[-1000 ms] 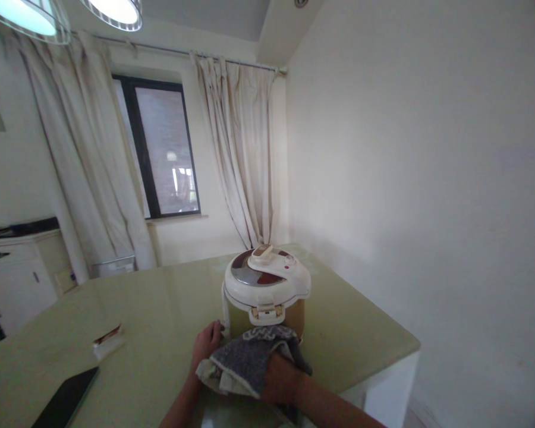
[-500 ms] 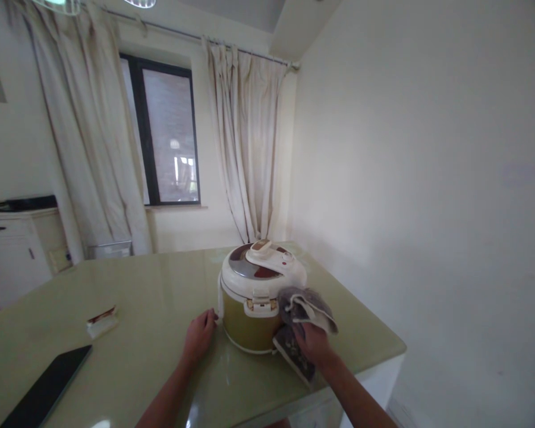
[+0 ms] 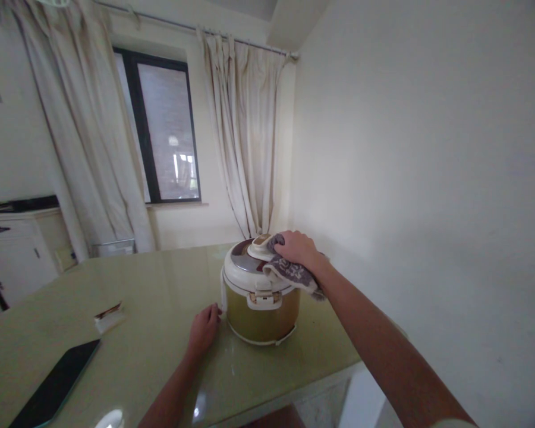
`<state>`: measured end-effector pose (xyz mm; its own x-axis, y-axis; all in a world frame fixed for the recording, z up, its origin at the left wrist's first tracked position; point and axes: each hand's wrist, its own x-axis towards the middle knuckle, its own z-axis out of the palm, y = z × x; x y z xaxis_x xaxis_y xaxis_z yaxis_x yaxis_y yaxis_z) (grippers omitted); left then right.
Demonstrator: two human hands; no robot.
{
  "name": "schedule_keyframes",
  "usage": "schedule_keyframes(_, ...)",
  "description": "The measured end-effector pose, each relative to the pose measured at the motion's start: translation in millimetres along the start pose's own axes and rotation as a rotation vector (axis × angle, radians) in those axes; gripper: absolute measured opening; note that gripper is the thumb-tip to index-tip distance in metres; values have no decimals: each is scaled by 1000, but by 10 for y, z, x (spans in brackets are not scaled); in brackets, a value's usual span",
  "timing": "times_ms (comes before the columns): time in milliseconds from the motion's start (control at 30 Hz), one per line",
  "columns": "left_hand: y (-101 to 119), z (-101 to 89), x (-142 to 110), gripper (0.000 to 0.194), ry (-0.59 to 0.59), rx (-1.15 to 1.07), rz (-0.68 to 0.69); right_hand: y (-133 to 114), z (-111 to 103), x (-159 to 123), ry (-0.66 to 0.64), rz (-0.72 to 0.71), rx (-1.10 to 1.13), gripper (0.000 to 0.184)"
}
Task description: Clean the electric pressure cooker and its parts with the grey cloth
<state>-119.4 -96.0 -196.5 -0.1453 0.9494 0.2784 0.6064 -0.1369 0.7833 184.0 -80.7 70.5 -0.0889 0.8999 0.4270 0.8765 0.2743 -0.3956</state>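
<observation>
An electric pressure cooker [image 3: 258, 318] with a white lid and a gold-green body stands upright on the table, its lid closed. Bunched in my right hand [image 3: 296, 246] is a grey patterned cloth [image 3: 294, 272], pressed against the right part of the lid near the raised knob [image 3: 261, 242]. The cloth hangs down over the lid's right edge and hides it. My left hand [image 3: 205, 327] rests low at the cooker's left side, fingers curled at the white side handle [image 3: 223, 291]; the fingertips are partly hidden.
A glossy green table [image 3: 160, 297] carries a dark phone or tablet [image 3: 56, 383] at the left front and a small white packet [image 3: 110, 318] behind it. The wall [image 3: 405, 178] rises close on the right. A window [image 3: 167, 131] and curtains [image 3: 249, 137] stand at the back.
My right hand has carried the cloth from the cooker's front, round its right side, and up onto the lid. The left hand has stayed by the cooker's left side. The view has tilted down.
</observation>
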Motion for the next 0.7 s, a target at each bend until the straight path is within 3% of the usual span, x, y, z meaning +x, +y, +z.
schedule_keyframes(67, 1, -5, -4, 59, 6, 2, 10, 72, -62, 237, -74, 88, 150, 25)
schedule_keyframes(133, 3, -7, -5, 59, 7, -2, 15, 186, -137, 361, -133, 59, 263, 31)
schedule_keyframes(233, 1, -4, 2, 58, 4, -16, -1, 427, -204, 309, -147, -18, 397, 34)
schedule_keyframes(333, -15, 4, 19, 58, -6, -24, -14, 709, -133, 71, -90, -33, 533, 21)
schedule_keyframes(500, -43, 34, 65, 58, -6, -47, -8, 1047, 195, -448, 158, 27, 633, 36)
schedule_keyframes(600, -49, 55, 87, 58, 3, -47, -12, 992, 372, -808, 331, -76, 469, 47)
schedule_keyframes(700, -53, 63, 87, 59, 5, -36, -12, 704, 468, -1099, 404, -216, 234, 52)
